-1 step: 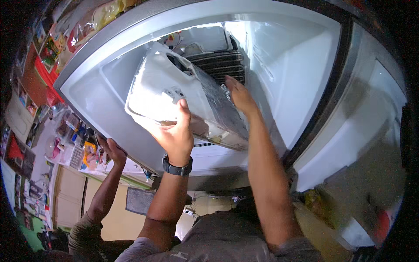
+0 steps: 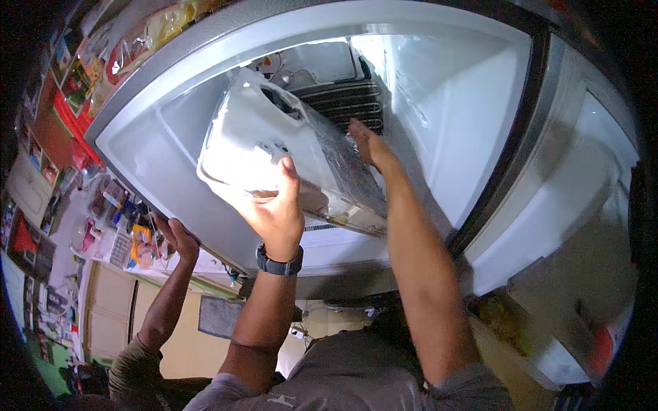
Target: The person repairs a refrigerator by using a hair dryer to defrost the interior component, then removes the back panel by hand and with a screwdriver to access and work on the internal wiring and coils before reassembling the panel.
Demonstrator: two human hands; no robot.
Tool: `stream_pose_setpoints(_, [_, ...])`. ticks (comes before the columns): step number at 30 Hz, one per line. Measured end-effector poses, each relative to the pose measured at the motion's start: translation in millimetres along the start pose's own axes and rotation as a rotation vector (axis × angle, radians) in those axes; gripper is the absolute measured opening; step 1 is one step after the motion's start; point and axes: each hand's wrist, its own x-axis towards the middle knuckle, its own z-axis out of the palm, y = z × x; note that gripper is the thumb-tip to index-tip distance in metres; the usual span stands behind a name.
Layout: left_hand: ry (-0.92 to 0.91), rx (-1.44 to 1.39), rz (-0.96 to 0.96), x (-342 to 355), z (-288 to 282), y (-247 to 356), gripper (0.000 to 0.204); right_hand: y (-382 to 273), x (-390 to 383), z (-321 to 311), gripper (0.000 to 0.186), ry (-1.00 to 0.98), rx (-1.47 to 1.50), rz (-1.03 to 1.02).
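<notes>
My left hand (image 2: 277, 209) grips the lower edge of a white plastic panel (image 2: 257, 130), its thumb on the front face and the fingers hidden behind. The panel tilts inside an opened fridge compartment (image 2: 459, 103). Silvery foil (image 2: 343, 151) covers its back side, and a dark hole shows near its top. My right hand (image 2: 370, 145) reaches in beside the foil, fingers stretched out and partly hidden; whether they touch the foil I cannot tell. Behind them are the dark finned evaporator coils (image 2: 346, 103) at the compartment's back wall.
A co-worker's hand (image 2: 179, 240) rests at the fridge's left edge. Beyond it, a cluttered counter (image 2: 103, 236) holds small items. Wires (image 2: 272, 65) show above the coils. A lower fridge door (image 2: 569, 151) stands at right, and bagged goods (image 2: 147, 38) lie at upper left.
My right hand has shifted slightly left, closer to the panel's foil side. The left hand and the panel stay nearly where they were.
</notes>
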Motion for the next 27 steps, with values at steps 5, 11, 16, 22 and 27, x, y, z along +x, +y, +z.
stream_pose_setpoints(5, [0.121, 0.033, 0.260, 1.8, 1.5, -10.1, 0.052, 50.2, 36.9, 11.3, 0.080, -0.197, 0.106, 0.375])
stream_pose_setpoints(11, [0.125, 0.100, 0.267, -0.6, -6.3, -16.6, 0.055, 74.4, 48.2, 31.3, 0.080, 0.050, 0.060, 0.014])
stream_pose_setpoints(16, [0.130, 0.038, 0.228, -2.2, -6.5, -9.4, 0.044, 49.0, 31.3, 15.0, 0.092, -0.221, 0.372, 0.304])
stream_pose_setpoints(22, [0.076, 0.002, 0.130, -2.4, -10.4, -9.4, 0.054, 23.4, -29.8, 10.5, 0.085, -0.077, -0.100, 0.325])
stream_pose_setpoints(27, [0.055, -0.032, 0.066, -2.0, -8.5, -15.4, 0.073, 11.7, -36.0, -10.5, 0.080, -0.096, 0.230, 0.204])
